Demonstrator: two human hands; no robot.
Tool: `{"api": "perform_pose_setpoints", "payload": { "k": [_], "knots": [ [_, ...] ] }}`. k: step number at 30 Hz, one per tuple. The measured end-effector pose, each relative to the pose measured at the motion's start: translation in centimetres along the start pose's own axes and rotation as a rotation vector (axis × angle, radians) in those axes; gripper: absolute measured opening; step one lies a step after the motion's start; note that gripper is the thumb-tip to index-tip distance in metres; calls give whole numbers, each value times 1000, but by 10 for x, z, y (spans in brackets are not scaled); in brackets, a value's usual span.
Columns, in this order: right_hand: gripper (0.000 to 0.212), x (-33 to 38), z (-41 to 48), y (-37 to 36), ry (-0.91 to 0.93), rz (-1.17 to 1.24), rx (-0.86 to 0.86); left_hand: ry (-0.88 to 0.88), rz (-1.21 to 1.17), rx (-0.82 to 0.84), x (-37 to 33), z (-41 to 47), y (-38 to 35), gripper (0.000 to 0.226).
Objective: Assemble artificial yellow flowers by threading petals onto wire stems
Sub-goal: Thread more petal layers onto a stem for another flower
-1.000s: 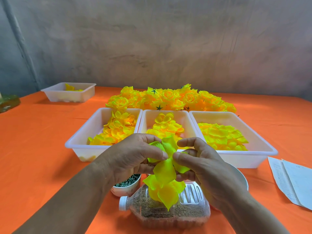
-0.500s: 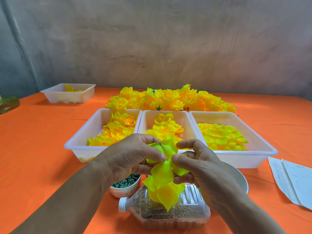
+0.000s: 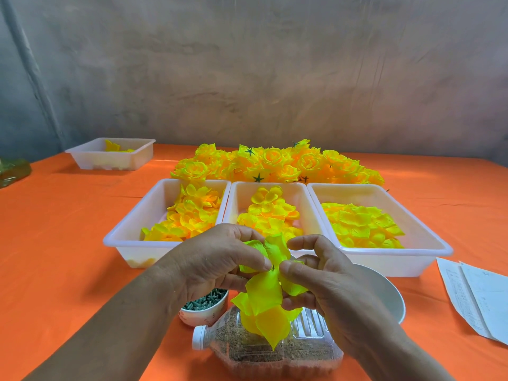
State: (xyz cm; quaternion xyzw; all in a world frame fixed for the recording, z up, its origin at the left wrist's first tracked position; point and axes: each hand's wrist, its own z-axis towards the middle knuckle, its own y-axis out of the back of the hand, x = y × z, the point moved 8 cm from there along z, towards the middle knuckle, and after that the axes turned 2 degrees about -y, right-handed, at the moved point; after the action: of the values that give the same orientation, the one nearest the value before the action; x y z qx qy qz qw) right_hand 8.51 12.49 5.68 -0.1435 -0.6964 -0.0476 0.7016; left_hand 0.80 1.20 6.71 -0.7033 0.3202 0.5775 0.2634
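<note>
A half-built yellow flower (image 3: 265,295) hangs between both hands above the table's near edge. My left hand (image 3: 217,259) pinches its petals from the left, thumb against the centre. My right hand (image 3: 327,279) pinches them from the right. A tiny dark stem tip (image 3: 273,267) shows between the two thumbs; the rest of the stem is hidden. Three white trays hold loose yellow petals: left tray (image 3: 129,237), middle tray (image 3: 239,193), right tray (image 3: 423,243). Finished yellow flowers (image 3: 275,163) lie piled behind the trays.
A small cup of green pieces (image 3: 204,305) stands under my left hand. A clear plastic bottle (image 3: 261,353) with brown grains lies on its side below the flower. A white bowl (image 3: 384,292) sits behind my right hand. Papers (image 3: 478,295) lie at right, another white tray (image 3: 115,155) far left.
Both hands and the flower stay in nearly the same place. The thumbs have shifted slightly on the petals and the dark stem tip now shows between them.
</note>
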Motion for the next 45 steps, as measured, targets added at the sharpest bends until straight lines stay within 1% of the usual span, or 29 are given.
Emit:
{"api": "perform_pose_setpoints", "payload": {
  "k": [3, 6, 9, 14, 18, 21, 24, 27, 29, 32, 34, 36, 38, 40, 42, 45],
  "knots": [
    [28, 0, -1, -1, 12, 8, 8, 16, 2, 9, 2, 3, 1, 27],
    [30, 0, -1, -3, 26, 10, 26, 35, 9, 23, 4, 4, 0, 40],
    [31, 1, -3, -7, 39, 20, 64, 55, 12, 8, 6, 4, 1, 45],
    [33, 3, -4, -11, 58, 41, 96, 69, 7, -5, 10, 5, 2, 35],
    [34, 3, -5, -12, 64, 50, 95, 45, -9, 28, 9, 2, 0, 52],
    [34, 2, -5, -11, 66, 45, 88, -10, -70, 96, 3, -2, -3, 56],
    [35, 0, -5, -10, 59, 38, 72, -54, -79, 152, -1, -7, -6, 45],
    [35, -1, -5, -11, 52, 30, 79, -40, 20, 236, 0, -12, -15, 29],
    [36, -3, -6, -12, 36, 13, 80, -19, 79, 215, 3, -9, -15, 22],
    [34, -5, -8, -10, -6, 9, 53, -22, 117, 148, 5, -2, -11, 22],
    [26, -7, -7, -4, -39, -1, 7, -10, 145, 127, 5, 0, -8, 20],
    [18, -9, -5, 2, -53, -34, -34, 4, 169, 139, 6, 3, -8, 23],
    [23, -9, -3, 7, -56, -49, -55, 16, 222, 138, 8, 4, -9, 28],
    [26, -10, -2, 10, -56, -70, -64, 14, 289, 122, 8, 5, -10, 25],
    [22, -9, -2, 13, -41, -128, -65, 21, 332, 106, 7, 6, -12, 23],
    [31, -12, -3, 12, -25, -192, -27, 37, 376, 113, 9, 8, -13, 24]
  ]
}}
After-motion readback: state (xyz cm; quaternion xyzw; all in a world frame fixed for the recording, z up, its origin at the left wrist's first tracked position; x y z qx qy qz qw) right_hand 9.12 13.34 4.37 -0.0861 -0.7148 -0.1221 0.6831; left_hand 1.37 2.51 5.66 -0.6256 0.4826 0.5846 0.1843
